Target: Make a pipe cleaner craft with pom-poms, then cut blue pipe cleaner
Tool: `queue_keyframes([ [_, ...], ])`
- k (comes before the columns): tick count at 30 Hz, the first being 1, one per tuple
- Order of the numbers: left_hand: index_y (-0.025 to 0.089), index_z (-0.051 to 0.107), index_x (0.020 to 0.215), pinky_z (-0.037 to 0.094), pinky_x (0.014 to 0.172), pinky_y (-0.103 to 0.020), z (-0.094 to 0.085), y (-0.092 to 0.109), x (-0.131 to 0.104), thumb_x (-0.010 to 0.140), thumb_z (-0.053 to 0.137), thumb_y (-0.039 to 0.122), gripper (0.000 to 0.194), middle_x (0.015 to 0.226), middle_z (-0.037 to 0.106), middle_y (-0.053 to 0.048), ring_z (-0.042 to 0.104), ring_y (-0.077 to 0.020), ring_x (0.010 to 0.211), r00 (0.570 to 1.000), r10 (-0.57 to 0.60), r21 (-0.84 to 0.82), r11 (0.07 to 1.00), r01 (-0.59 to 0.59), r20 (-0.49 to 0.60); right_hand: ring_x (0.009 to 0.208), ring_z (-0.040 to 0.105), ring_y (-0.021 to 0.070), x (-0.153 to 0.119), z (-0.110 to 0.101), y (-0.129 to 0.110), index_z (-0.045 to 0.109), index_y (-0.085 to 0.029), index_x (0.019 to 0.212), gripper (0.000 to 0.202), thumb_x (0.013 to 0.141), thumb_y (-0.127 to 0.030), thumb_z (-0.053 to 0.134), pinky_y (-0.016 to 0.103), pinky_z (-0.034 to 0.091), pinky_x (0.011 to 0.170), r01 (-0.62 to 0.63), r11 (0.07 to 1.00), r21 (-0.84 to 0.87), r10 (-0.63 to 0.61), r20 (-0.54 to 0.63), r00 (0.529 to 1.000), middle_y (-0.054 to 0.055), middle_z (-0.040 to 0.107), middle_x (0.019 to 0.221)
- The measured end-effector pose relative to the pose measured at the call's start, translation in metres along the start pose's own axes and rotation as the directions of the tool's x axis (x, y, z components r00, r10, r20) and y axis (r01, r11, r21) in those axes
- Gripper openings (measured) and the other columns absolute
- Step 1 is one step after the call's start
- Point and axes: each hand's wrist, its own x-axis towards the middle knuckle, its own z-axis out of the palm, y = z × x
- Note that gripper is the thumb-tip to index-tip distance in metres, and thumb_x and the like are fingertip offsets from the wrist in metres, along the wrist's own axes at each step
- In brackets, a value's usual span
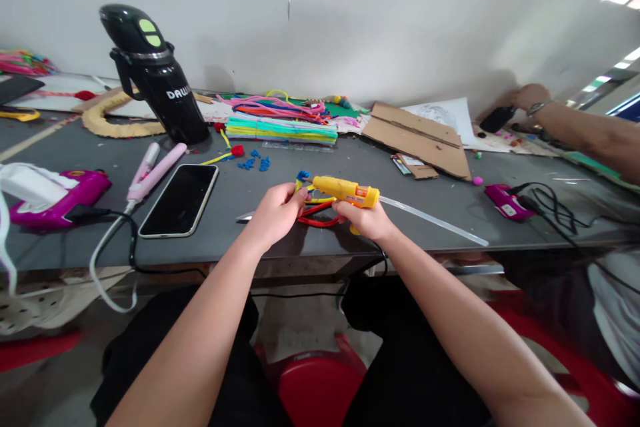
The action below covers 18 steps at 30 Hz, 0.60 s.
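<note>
My right hand [364, 217] is wrapped round a yellow hot glue gun [345, 191], from whose back a long clear glue stick [433, 219] sticks out to the right. The gun's nozzle points left at a small blue curled piece [303, 175], which my left hand [281, 210] pinches by its yellow stem. Under and between my hands lie orange-red handled scissors [320, 221]; their blade shows left of my left hand. Several blue curled pieces [255, 161] lie on the grey table, beside a red pom-pom [237, 151] on a yellow stem.
A phone [180, 201], a pink styling iron [153, 173] and a purple power strip [85, 197] are at the left. Behind stand a black bottle [165, 90] and bundled pipe cleaners [283, 130]. Cardboard [415, 137] lies right; another person's arm [585, 130] reaches in there.
</note>
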Motion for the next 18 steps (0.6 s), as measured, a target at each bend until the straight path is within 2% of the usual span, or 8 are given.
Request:
queue_keyframes([
  [8,0.019,0.051,0.068,0.026,0.049,-0.023,-0.0013,-0.0038,0.0012,0.089,0.056,0.051,0.039,0.059,0.047,0.001,0.038,-0.0103,0.051,0.999,0.034,0.093,0.995,-0.036,0.024,0.055,0.050,0.0125,0.0006,-0.0006,0.0039,0.055,-0.020,0.060,0.017,0.076,-0.028,0.057,0.026,0.039,0.053,-0.001,1.000,0.011,0.001,0.011,1.000,-0.002,0.054,0.056],
  [18,0.018,0.050,0.068,0.026,0.049,-0.023,-0.0015,-0.0033,0.0008,0.089,0.056,0.052,0.040,0.060,0.048,0.001,0.037,-0.0099,0.051,0.999,0.038,0.081,0.996,-0.040,0.025,0.052,0.049,0.0121,0.0000,0.0003,0.0022,0.057,-0.019,0.063,0.016,0.076,-0.029,0.058,0.027,0.038,0.051,-0.024,1.000,-0.016,0.024,0.022,0.999,-0.002,0.054,0.055],
])
